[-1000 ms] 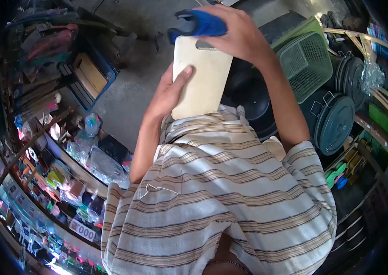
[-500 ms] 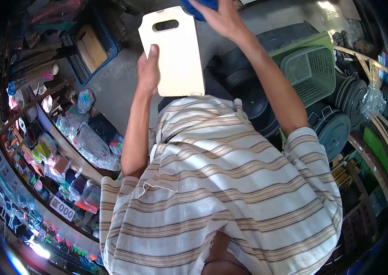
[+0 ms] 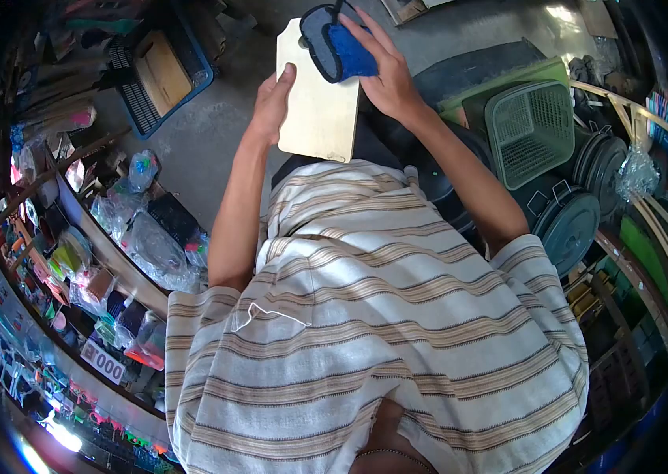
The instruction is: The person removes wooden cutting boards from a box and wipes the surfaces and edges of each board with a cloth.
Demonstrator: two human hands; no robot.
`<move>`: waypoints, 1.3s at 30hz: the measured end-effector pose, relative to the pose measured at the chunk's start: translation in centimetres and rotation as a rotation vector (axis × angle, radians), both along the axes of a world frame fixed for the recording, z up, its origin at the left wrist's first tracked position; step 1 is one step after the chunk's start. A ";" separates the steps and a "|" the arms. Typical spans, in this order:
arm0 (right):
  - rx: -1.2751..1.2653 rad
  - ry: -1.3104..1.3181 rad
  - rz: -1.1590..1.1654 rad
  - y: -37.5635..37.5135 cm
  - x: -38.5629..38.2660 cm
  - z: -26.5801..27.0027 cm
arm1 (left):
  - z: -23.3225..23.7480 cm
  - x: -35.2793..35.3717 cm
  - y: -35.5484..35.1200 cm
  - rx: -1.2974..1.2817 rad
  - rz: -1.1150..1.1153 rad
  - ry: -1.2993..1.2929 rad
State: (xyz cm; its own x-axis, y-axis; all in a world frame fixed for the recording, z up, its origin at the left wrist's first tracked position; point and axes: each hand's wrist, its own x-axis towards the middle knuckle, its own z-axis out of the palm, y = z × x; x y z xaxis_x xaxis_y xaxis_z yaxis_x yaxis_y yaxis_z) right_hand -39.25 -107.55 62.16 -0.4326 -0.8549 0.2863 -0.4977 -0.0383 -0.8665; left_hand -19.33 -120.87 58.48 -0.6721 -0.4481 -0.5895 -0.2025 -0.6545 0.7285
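Observation:
A pale cream cutting board [image 3: 318, 118] is held upright in front of the striped shirt. My left hand [image 3: 272, 104] grips its left edge, with the thumb on the front face. My right hand [image 3: 388, 75] holds a blue cloth pad with dark edging [image 3: 354, 54] against the board's upper right part. The pad and fingers cover the board's handle slot for the most part.
A blue crate [image 3: 201, 83] with a wooden board [image 3: 162, 75] inside lies at the upper left. Green baskets [image 3: 531, 130] and lidded metal pots [image 3: 573, 229] stand at the right. Plastic-wrapped goods [image 3: 152, 245] fill the left side.
My right hand has brought the blue pad down onto the board's upper part. My left hand and the board have shifted slightly right, and the board has tilted.

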 end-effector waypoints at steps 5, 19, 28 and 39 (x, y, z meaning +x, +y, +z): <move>0.066 0.070 0.081 1.3 -2.2 1.0 | -0.5 1.0 -0.7 0.036 -0.124 -0.106; 0.139 -0.040 0.112 1.4 5.5 0.4 | -1.6 0.6 -0.9 0.362 0.001 0.097; 0.332 0.399 0.032 2.1 9.2 2.1 | -3.3 0.5 -1.8 0.548 0.093 0.050; 0.332 0.481 0.110 1.8 11.2 2.7 | -1.6 0.9 -0.4 0.598 0.202 0.012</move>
State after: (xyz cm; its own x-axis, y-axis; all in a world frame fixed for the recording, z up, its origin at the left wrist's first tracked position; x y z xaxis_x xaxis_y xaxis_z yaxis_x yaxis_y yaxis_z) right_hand -28.02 -105.75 64.89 -0.2242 -0.9648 0.1375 -0.8457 0.1225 -0.5194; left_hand -18.48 -121.27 56.91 -0.6169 -0.1617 -0.7702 -0.0266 -0.9738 0.2258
